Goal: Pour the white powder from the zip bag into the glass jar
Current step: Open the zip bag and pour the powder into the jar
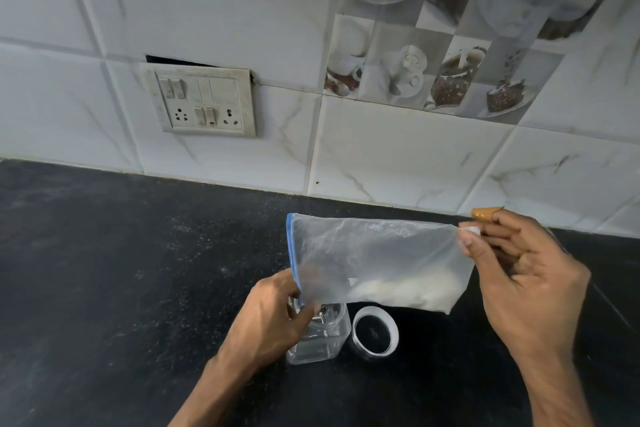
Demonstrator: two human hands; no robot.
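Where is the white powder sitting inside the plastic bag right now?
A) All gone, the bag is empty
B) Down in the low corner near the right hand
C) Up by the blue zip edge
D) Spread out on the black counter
B: the white powder is heaped in the low corner of the zip bag, on the side pinched by the right hand, away from the blue zip edge.
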